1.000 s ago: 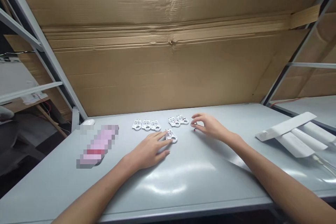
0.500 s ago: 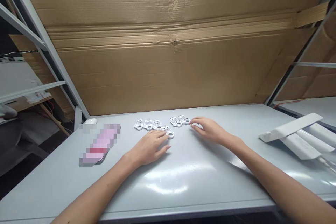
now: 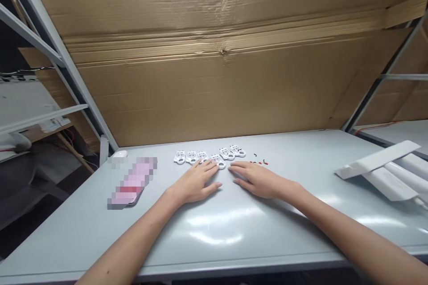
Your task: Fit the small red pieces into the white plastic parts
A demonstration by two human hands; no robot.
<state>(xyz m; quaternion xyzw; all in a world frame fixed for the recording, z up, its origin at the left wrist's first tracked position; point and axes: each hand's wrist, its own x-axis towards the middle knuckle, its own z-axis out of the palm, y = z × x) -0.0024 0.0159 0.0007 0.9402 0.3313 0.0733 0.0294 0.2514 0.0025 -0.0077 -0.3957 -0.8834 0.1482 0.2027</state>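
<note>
Several small white plastic parts, each with a round ring, lie in an uneven row across the middle of the table (image 3: 207,227). My left hand (image 3: 195,182) lies low with its fingers stretched out, the fingertips at a white ringed part (image 3: 220,163); whether they press on it I cannot tell. My right hand (image 3: 256,178) is just right of that part, fingers extended and thumb apart, holding nothing visible. Beyond its fingers sit two more white parts, the farther one (image 3: 238,150) at the row's right end. Small red and black pieces (image 3: 260,162) lie behind my right hand.
On the left rests a pixelated pink object (image 3: 133,182), with a white rounded item (image 3: 119,154) behind it. White elongated pieces (image 3: 381,164) are stacked at the right. A cardboard wall (image 3: 214,93) closes off the back, between grey metal frame posts (image 3: 72,71).
My right hand has moved left and nearer to me, away from the right-end white part. The small red and black pieces now show. The view has shifted slightly.
</note>
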